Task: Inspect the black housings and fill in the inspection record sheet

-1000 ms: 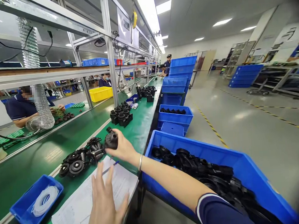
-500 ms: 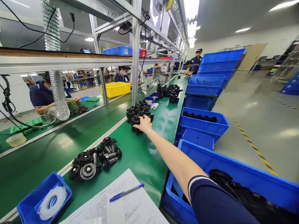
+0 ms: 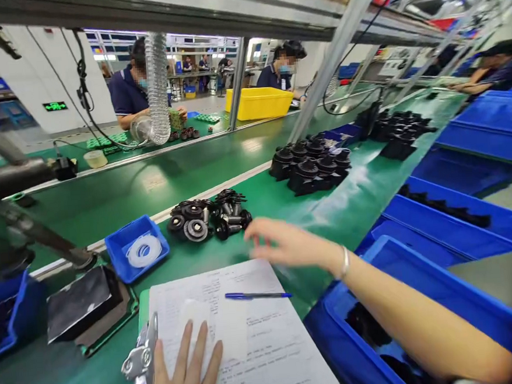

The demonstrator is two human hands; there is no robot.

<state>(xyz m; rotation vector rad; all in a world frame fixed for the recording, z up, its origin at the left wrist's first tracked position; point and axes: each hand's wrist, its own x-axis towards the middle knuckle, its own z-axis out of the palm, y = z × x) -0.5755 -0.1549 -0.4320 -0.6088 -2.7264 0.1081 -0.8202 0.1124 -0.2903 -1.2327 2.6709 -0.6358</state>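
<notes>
My left hand (image 3: pixel 185 372) lies flat on a clipboard of printed sheets (image 3: pixel 253 344) at the near edge of the green bench, fingers spread. My right hand (image 3: pixel 286 243) hovers empty and blurred above the sheet's far edge, fingers apart, just past a blue pen (image 3: pixel 257 296) lying on the paper. A pile of small black round parts (image 3: pixel 209 216) lies a little beyond that hand. A cluster of larger black housings (image 3: pixel 313 166) stands farther back on the bench.
A small blue tray with white rings (image 3: pixel 138 253) sits left of the pile. Blue bins (image 3: pixel 455 225) of black parts line the right side. Two people work across the conveyor (image 3: pixel 150 182) near a yellow bin (image 3: pixel 258 103). A hose (image 3: pixel 157 88) hangs down.
My right hand has set a black housing with the far cluster and drawn back toward the clipboard, empty. My view has swung left and down. My left hand has settled on the paper.
</notes>
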